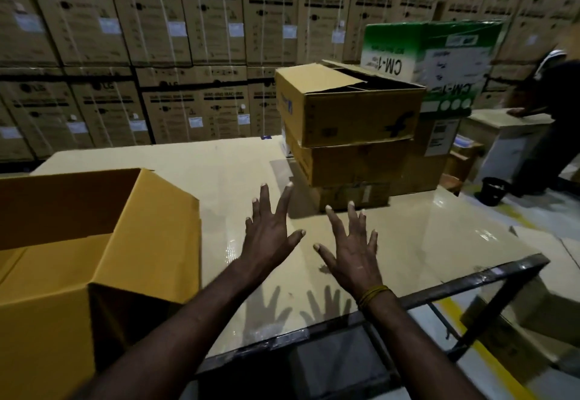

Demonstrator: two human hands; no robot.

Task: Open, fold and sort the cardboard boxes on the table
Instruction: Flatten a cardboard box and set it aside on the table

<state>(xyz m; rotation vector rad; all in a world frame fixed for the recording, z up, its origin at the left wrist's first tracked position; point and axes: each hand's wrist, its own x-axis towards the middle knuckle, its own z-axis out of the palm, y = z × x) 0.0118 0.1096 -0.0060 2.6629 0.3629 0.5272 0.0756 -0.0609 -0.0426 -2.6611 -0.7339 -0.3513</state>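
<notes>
A stack of three brown cardboard boxes stands at the far middle of the table point(219, 161). The top box point(351, 110) has one flap partly raised; a middle box point(351, 164) and a smaller bottom box point(354, 194) lie under it. A large yellow-brown open box point(103, 242) sits at the table's left. My left hand point(270, 236) and my right hand point(351, 252) hover above the table with fingers spread, holding nothing, stretched toward the stack and short of it.
A green-and-white carton point(439, 63) stands behind the stack. Stacked cartons point(157, 38) wall the background. A person point(546, 110) stands at the right by another table. A black bin point(496, 191) sits on the floor. The table's metal frame point(470, 286) runs along the near right edge.
</notes>
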